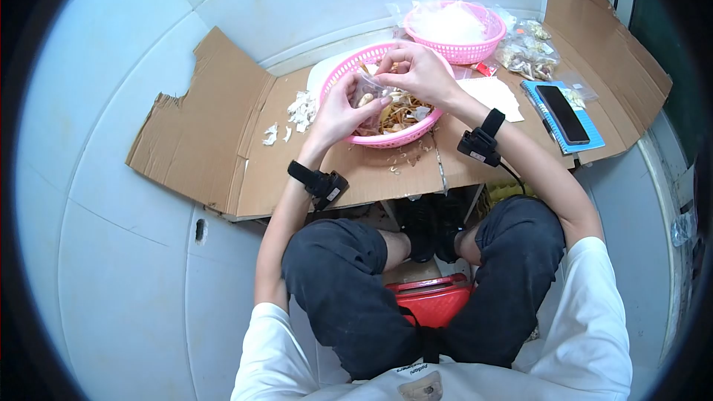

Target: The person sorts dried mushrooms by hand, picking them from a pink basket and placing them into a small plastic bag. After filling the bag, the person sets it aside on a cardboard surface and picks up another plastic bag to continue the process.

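Observation:
My left hand [343,113] pinches a small clear plastic bag [368,89] with some pale pieces inside. My right hand [420,73] is closed, thumb and fingers together at the bag's upper edge; what lies between those fingertips is too small to make out. Both hands are over a pink plastic basket [397,141], which holds thin brown strips [405,113] and pale bits. Part of the basket's contents is hidden behind my hands and the bag.
Cardboard [319,171] covers the work surface, its side flaps raised. White scraps [302,110] lie left. Behind stand another pink basket [464,53] with clear bags and several filled bags [529,56]. A phone [563,114] rests on a blue notebook [535,96] at right.

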